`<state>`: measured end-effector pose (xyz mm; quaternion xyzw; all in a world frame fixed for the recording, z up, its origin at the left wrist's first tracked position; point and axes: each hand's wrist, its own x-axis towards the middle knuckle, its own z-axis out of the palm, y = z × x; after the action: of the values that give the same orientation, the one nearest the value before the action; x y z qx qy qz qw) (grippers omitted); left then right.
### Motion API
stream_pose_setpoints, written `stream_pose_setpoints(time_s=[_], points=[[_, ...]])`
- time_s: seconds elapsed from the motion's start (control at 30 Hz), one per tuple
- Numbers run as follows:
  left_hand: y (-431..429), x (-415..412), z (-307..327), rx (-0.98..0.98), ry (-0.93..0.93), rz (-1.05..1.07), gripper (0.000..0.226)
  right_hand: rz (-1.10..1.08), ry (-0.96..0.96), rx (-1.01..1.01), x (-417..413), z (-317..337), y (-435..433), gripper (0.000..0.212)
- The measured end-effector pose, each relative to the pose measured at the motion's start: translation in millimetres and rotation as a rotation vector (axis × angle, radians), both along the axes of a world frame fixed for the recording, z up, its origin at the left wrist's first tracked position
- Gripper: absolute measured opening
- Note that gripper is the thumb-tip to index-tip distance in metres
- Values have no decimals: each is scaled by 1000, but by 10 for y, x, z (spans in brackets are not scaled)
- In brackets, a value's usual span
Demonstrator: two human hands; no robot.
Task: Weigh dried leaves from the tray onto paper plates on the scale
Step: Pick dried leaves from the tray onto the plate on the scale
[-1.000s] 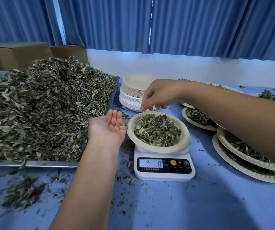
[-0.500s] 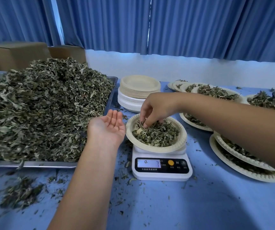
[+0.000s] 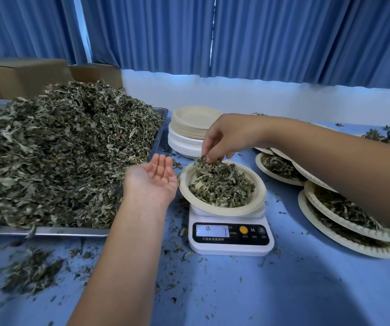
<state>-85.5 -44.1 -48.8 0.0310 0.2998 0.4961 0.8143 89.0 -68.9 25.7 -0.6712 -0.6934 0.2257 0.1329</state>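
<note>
The right hand [image 3: 222,137] pinches a tuft of the dried leaves [image 3: 222,184] at the far rim of the paper plate [image 3: 257,201], which sits on the white digital scale [image 3: 230,234] (its display is too blurred to read). The left hand [image 3: 155,177] lies palm up, fingers straight and holding nothing, between that plate and the metal tray [image 3: 71,231] heaped with a leaf pile [image 3: 59,149]. Behind the scale stands a stack of empty plates [image 3: 189,132], filled plates [image 3: 354,231] overlap at the right, and leaf crumbs litter the blue surface [image 3: 236,290].
</note>
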Motion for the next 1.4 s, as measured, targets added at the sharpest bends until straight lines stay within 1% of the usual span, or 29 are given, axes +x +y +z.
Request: stream_pose_setpoints(time_s=[0.2,0.3,0.4,0.5,0.6,0.67,0.73,0.8,0.93,1.0,1.07,1.1,1.17,1.2,1.23,1.27,1.3,1.33,1.4], points=[[-2,10,2,-5,-4,-3,31,7,-30,0,14,14,-28,9],[7,1,3,-8,-6,1,31,-22,13,3,42,21,-29,9],[8,1,0,-8,-6,2,30,-40,63,51,17,83,-17,10],[2,0,5,-10,-16,4,30,-55,265,83,-140,207,89,9],[-14,-16,10,-9,-21,4,30,-35,474,107,-488,286,287,14],[-14,-21,0,-2,-8,10,30,-7,559,110,-757,244,413,14],[-10,-13,-4,4,21,15,31,7,535,119,-950,127,500,13],[-4,-1,2,12,42,22,32,-7,470,132,-1010,4,539,17],[12,-7,5,46,99,0,33,-56,384,126,-818,-133,486,19],[18,2,24,82,199,-31,30,-105,340,136,-639,-153,403,19],[26,28,56,170,399,-57,24,-164,230,167,-417,-155,304,19],[37,38,62,248,563,-60,19,-189,121,188,-303,-147,244,19],[48,29,32,506,970,-70,19,-236,-155,176,-66,-138,111,22],[35,12,12,647,1143,-97,24,-268,-268,123,42,-141,47,26],[14,-6,-9,752,1265,-141,29,-301,-370,46,131,-151,-18,32],[-6,-17,-23,809,1336,-203,30,-330,-439,-35,200,-170,-86,36],[-9,-19,-36,833,1378,-273,24,-343,-482,-95,261,-196,-149,39],[-16,-15,-43,838,1413,-345,17,-356,-478,-125,313,-223,-207,38],[-38,16,-44,833,1452,-452,13,-383,-358,-138,353,-275,-321,31]])
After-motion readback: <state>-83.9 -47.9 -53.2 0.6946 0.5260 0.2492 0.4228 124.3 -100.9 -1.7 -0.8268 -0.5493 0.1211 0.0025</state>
